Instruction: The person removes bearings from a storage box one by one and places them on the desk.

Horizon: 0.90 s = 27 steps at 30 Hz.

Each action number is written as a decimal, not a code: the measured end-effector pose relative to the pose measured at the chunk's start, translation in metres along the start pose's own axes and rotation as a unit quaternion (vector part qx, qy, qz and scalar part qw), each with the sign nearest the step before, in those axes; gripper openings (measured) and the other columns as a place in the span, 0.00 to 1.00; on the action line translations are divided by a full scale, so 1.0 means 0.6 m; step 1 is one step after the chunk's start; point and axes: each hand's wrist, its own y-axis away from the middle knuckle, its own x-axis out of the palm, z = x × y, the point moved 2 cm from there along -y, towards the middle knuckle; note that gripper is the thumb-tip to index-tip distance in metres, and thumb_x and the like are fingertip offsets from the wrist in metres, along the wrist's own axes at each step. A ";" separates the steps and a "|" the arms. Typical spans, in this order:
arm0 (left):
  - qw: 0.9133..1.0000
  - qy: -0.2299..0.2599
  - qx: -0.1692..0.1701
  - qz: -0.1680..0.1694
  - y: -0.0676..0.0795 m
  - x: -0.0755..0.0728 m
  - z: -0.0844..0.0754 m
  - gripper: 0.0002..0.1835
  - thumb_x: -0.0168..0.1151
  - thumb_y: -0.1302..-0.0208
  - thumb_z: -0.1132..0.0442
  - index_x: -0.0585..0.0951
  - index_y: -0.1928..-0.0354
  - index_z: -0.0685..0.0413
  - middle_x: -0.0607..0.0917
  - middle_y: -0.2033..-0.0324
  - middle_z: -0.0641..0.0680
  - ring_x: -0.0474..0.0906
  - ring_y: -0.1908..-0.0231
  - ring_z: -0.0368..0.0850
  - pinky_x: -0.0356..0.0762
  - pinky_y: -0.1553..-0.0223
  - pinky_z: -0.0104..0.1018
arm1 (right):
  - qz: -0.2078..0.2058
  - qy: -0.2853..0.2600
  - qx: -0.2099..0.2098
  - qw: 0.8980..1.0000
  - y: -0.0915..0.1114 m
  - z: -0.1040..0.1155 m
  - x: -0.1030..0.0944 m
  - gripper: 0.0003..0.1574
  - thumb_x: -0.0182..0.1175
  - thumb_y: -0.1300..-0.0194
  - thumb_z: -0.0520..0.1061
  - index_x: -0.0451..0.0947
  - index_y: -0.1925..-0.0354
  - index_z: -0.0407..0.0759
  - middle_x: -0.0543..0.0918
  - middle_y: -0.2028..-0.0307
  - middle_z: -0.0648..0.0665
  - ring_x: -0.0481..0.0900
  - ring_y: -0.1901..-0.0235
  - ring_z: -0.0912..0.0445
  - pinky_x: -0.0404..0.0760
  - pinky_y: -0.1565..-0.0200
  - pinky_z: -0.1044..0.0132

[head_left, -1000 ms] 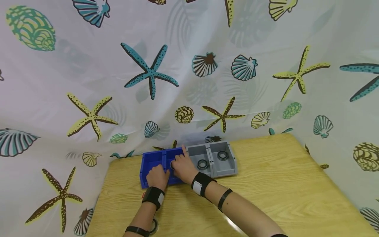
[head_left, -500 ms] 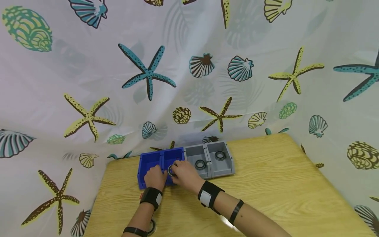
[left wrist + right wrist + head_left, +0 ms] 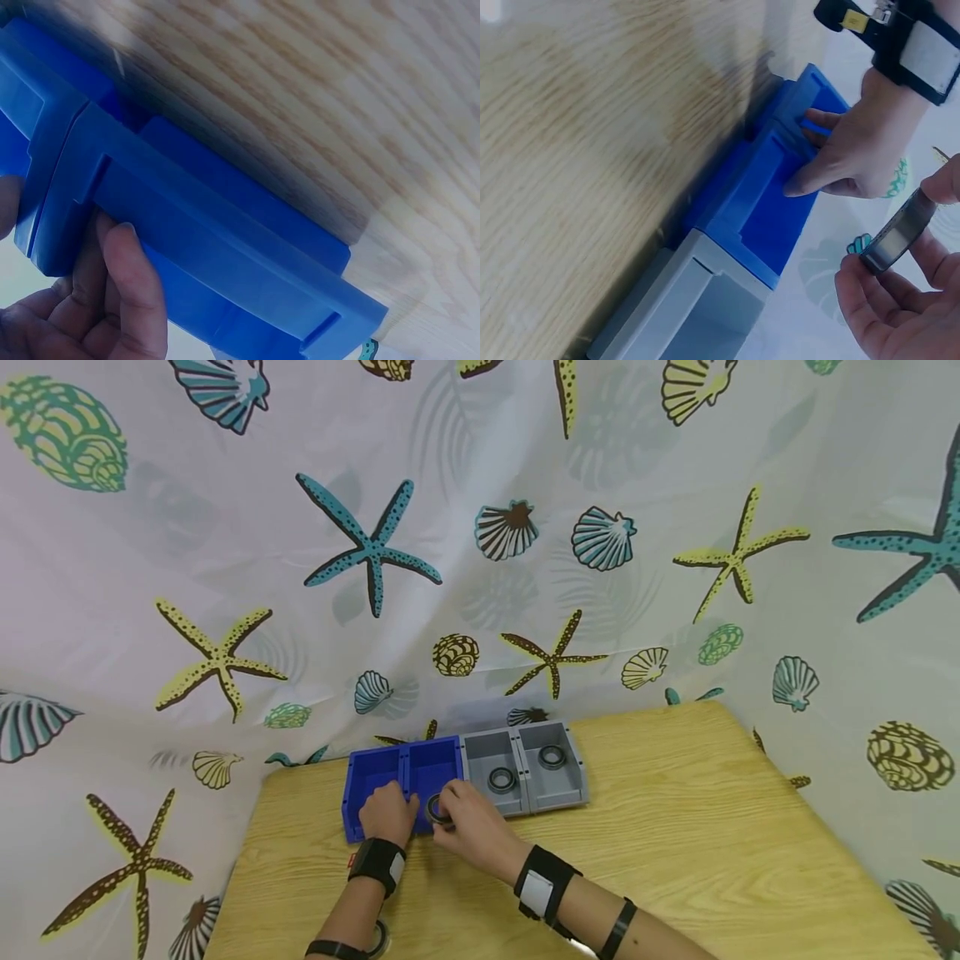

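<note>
My right hand [image 3: 476, 831] pinches a ball bearing [image 3: 900, 232] between thumb and fingertips, its rim side-on in the right wrist view. In the head view the bearing overlaps the front of the right blue bin [image 3: 435, 756]. My left hand [image 3: 390, 814] grips the wall between the two blue bins. Its thumb reaches into the right bin, and its curled fingers [image 3: 135, 270] are inside the left blue bin [image 3: 360, 781]. One bearing [image 3: 491, 783] lies in the near grey bin [image 3: 491, 743], another [image 3: 542, 759] in the far-right grey bin [image 3: 555, 792].
The four-walled bins stand in one row at the back of the wooden table [image 3: 660, 827], against a shell-patterned curtain [image 3: 480, 460]. A further bearing [image 3: 385, 935] lies on the table, partly hidden by the left forearm. A small red piece [image 3: 352, 860] shows beside the left wrist.
My right hand has drawn back toward the front of the right blue bin, lifting the bearing with it. Its index finger, earlier extended, is now bent. The left hand stays at the blue bins.
</note>
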 end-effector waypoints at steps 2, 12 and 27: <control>1.000 -0.001 0.000 0.003 0.000 0.000 0.000 0.30 0.74 0.37 0.55 0.62 0.87 0.49 0.63 0.90 0.49 0.70 0.88 0.49 0.63 0.83 0.41 | 0.000 -0.013 0.005 1.000 0.004 0.001 -0.005 0.13 0.66 0.32 0.45 0.70 0.67 0.50 0.72 0.61 0.52 0.68 0.63 0.59 0.71 0.63 0.69; 1.000 -0.006 -0.003 0.000 0.001 -0.004 -0.002 0.23 0.74 0.38 0.55 0.73 0.83 0.55 0.76 0.85 0.57 0.80 0.81 0.58 0.76 0.79 0.50 | 0.060 -0.002 0.000 0.998 0.028 0.009 0.010 0.15 0.70 0.33 0.47 0.70 0.68 0.52 0.75 0.61 0.54 0.68 0.63 0.59 0.71 0.59 0.68; 1.000 0.000 -0.009 0.017 -0.001 -0.001 0.001 0.19 0.73 0.36 0.54 0.78 0.78 0.57 0.80 0.82 0.58 0.82 0.78 0.59 0.78 0.77 0.52 | 0.153 0.035 -0.055 0.986 0.068 0.042 0.074 0.13 0.77 0.45 0.47 0.80 0.70 0.53 0.79 0.63 0.58 0.69 0.66 0.65 0.71 0.63 0.76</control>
